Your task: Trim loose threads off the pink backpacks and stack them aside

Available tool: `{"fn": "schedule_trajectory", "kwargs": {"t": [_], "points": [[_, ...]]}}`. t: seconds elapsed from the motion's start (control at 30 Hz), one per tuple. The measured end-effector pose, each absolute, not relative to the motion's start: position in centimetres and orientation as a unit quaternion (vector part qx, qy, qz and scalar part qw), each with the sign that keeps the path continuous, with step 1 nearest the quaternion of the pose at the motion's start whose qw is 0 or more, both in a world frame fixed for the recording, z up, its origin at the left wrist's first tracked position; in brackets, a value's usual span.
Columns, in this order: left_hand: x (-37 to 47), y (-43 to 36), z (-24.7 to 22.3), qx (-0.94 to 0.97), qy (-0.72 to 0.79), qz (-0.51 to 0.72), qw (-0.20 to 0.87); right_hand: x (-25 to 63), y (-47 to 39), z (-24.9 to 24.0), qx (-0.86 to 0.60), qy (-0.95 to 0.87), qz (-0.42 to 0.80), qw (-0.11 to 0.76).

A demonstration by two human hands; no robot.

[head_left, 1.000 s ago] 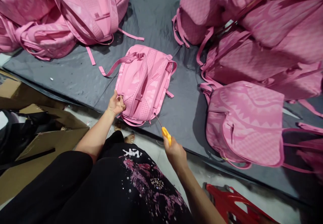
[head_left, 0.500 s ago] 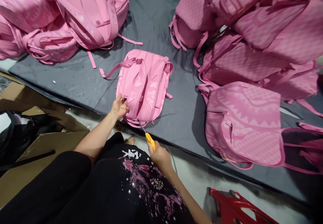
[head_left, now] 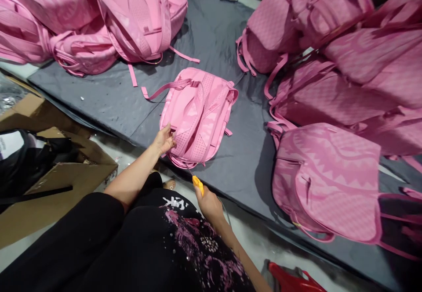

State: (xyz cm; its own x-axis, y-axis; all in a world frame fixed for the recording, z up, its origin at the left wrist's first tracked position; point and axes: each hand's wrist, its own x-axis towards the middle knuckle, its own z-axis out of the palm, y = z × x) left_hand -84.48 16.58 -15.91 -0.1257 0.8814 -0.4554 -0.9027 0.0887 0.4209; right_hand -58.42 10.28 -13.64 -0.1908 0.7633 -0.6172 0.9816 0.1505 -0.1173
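Note:
A small pink backpack (head_left: 216, 92) lies strap side up on the dark grey cloth, its handle end toward me. My left hand (head_left: 164, 141) grips its lower left edge, fingers curled and thumb against the fabric. Closed in my right hand (head_left: 209, 204) is a soldering iron (head_left: 198, 185) with a yellow handle, a thin metal shaft and a thin cord trailing behind. The shaft points at the backpack's near end, by the handle loop; whether the tip touches it I cannot tell.
Pink backpacks are heaped at the left (head_left: 72, 6) and the right (head_left: 332, 85). A larger backpack (head_left: 326, 182) lies near the front edge of the cloth-covered table (head_left: 121, 103). An open cardboard box (head_left: 79, 191) holds black items. Something red (head_left: 293, 279) stands on the floor.
The view has shifted, so the bags appear further right and slightly lower. My left hand keeps its place on the backpack. The soldering iron's shaft still points at the near end.

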Motion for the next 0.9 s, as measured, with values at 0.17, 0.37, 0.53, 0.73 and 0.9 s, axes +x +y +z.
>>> {"fn": "schedule_trajectory", "kwargs": {"t": [0.17,0.37,0.53,0.73,0.9], "points": [[-84.1,15.2,-16.0,0.05,0.35,0.7,0.621,-57.0,10.0,-13.8,0.59,0.73,-0.283,0.197],[-84.7,15.3,-16.1,0.0,0.358,0.683,0.637,-51.6,10.5,-12.5,0.672,0.676,-0.295,0.07],[-84.6,15.1,-16.4,0.002,0.342,0.681,0.648,-53.7,13.6,-11.9,0.692,0.683,-0.225,0.07],[-84.2,15.2,-16.7,0.02,0.339,0.675,0.655,-55.3,15.9,-13.1,0.688,0.694,-0.191,0.094],[-82.8,14.9,-16.7,0.106,0.476,0.65,0.584,-53.6,16.6,-14.3,0.682,0.699,-0.183,0.113]]}}
